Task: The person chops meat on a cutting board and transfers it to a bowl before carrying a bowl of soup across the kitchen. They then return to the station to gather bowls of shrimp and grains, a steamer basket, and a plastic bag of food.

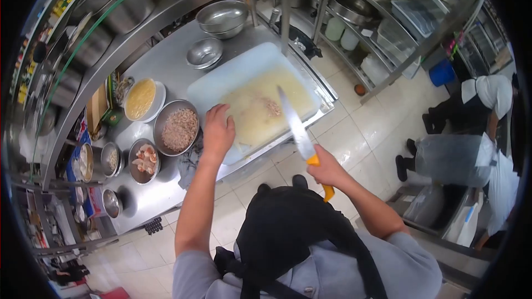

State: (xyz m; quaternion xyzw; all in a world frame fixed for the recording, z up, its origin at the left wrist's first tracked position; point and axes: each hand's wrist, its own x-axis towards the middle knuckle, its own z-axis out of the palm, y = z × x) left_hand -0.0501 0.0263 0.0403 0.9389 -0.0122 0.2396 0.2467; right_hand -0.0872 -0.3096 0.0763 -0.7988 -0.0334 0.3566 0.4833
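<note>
Chopped meat lies on the board between the nearer left hand, fingers loosely apart, and the knife, slanting forward-left, clamped in the right hand's fingers.

L hand had open rm to its R, across the flat whitish plastic cutting board, bar a low heap of chopped pinkish meat & the long steel knife w/ yellow handle slanting over the R side. Just L, a round steel bowl of chopped meat blocked passage. Past far edge, a wide steel bowl & upright steel post obstructed.
</note>
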